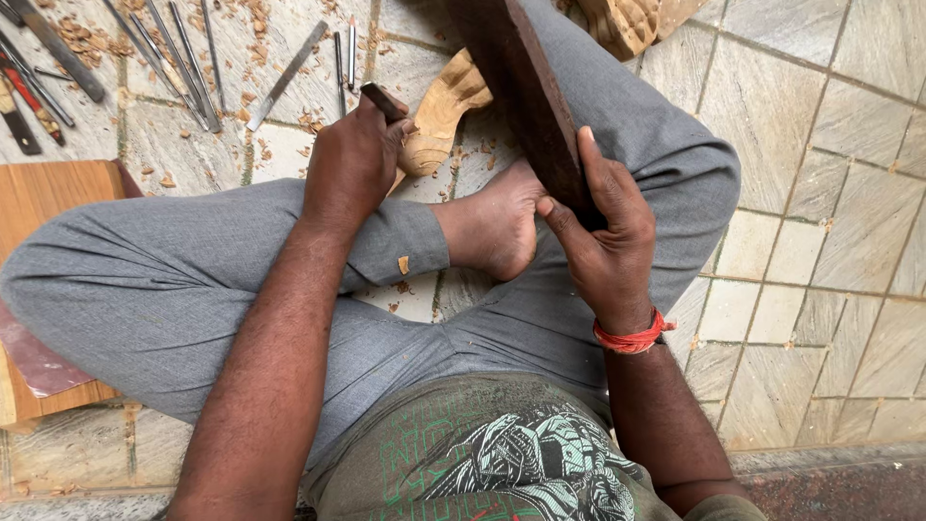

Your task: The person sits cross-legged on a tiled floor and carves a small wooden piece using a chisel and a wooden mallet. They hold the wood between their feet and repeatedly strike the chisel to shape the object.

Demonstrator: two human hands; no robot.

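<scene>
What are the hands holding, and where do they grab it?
Right hand grips the dark wooden plank at its lower end. Left hand is closed around a dark tool handle.

Wood, metal, cloth and stone, mostly matt

The long dark brown wooden plank (535,96) looks smooth and dull; the pale carved wooden piece (439,116) is rougher. Thin grey metal chisels (183,63) show a faint sheen on matt stone floor tiles (820,145), beside soft grey cloth trousers (154,280).
</scene>
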